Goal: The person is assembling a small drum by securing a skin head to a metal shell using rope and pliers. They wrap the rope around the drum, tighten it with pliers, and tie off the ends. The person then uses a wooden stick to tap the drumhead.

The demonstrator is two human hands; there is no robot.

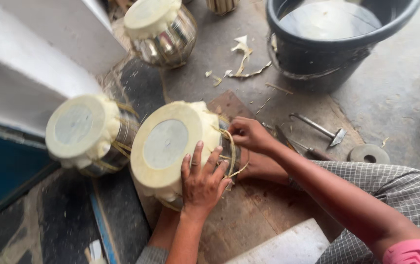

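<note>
A metal drum shell covered with a pale hide (168, 144) lies on its side on a wooden board (249, 215) in front of me. My left hand (202, 183) presses on the near rim of the hide with its fingers spread. At the drum's side, my right hand (250, 134) is closed on a thin tan lacing strip (229, 146) that loops around the shell. What looks like a bare foot (263, 167) rests against the drum under my right hand.
A second hide-covered drum (85, 132) lies to the left and a third (161, 29) stands behind. A black bucket of water (327, 54) is at the back right. A small metal hammer (322, 129), a metal ring (369, 154) and hide scraps (244, 61) lie on the floor. A white wall (29, 68) runs along the left.
</note>
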